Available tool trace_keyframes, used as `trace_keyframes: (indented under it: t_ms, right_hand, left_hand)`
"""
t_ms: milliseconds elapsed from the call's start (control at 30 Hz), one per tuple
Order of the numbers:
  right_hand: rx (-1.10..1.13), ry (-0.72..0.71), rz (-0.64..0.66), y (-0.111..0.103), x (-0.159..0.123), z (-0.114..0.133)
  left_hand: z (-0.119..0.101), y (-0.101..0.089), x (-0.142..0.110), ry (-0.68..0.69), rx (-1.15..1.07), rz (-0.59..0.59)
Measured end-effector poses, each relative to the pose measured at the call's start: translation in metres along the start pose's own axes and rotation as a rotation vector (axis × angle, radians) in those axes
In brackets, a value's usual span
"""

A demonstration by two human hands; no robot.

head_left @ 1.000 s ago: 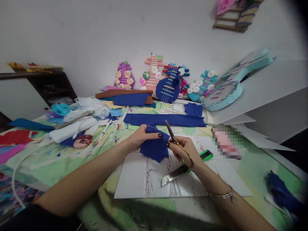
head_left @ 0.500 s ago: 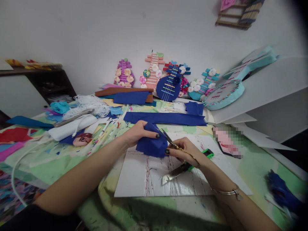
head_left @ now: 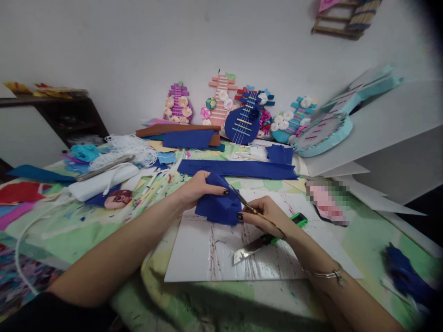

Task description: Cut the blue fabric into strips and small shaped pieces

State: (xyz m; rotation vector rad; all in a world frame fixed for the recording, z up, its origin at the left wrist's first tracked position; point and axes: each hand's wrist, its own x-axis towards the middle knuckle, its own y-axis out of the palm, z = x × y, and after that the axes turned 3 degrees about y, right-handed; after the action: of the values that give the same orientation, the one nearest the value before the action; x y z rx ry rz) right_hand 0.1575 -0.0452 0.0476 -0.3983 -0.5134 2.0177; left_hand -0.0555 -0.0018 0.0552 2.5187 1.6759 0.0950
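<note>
My left hand (head_left: 197,190) pinches a piece of dark blue paper or cloth (head_left: 218,208) by its upper part, thumb on top. In my right hand (head_left: 265,212) is a pair of gold-handled scissors (head_left: 246,203), fingers closed round the handles. The blades point up and left along the right edge of the blue piece; whether they bite into it I cannot tell. Below both hands lies a white board (head_left: 194,263) marked with reddish scratches. A green-and-black utility knife (head_left: 270,237) rests on it under my right hand, blade out to the left.
Behind the hands lies a long blue strip (head_left: 238,170). Decorated lute-shaped crafts (head_left: 242,123) lean on the wall. At left are white string (head_left: 126,152) and a white cable (head_left: 22,240). A pink phone-like object (head_left: 323,200) and crumpled blue material (head_left: 403,272) lie at right.
The scissor blades look closer together now, and the handles have drawn in. Both hands stay in almost the same place, still holding the blue piece and the scissors.
</note>
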Motion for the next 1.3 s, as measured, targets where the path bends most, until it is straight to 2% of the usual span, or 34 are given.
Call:
trace_keyframes:
  t_ms: [333,733,1300]
  right_hand:
    - [-0.012,0.011,-0.013,0.001,0.0005,-0.001]
    - [-0.076,-0.001,-0.059,0.0007,0.0024,-0.0023]
    - [-0.093,0.034,-0.052,0.0004,0.0027,-0.0017]
  left_hand:
    - [0.0012,-0.001,0.0011,0.015,-0.015,-0.049]
    - [0.0025,-0.0021,0.002,0.026,-0.008,-0.029]
    - [0.0006,-0.0015,0.0009,0.023,0.008,-0.018]
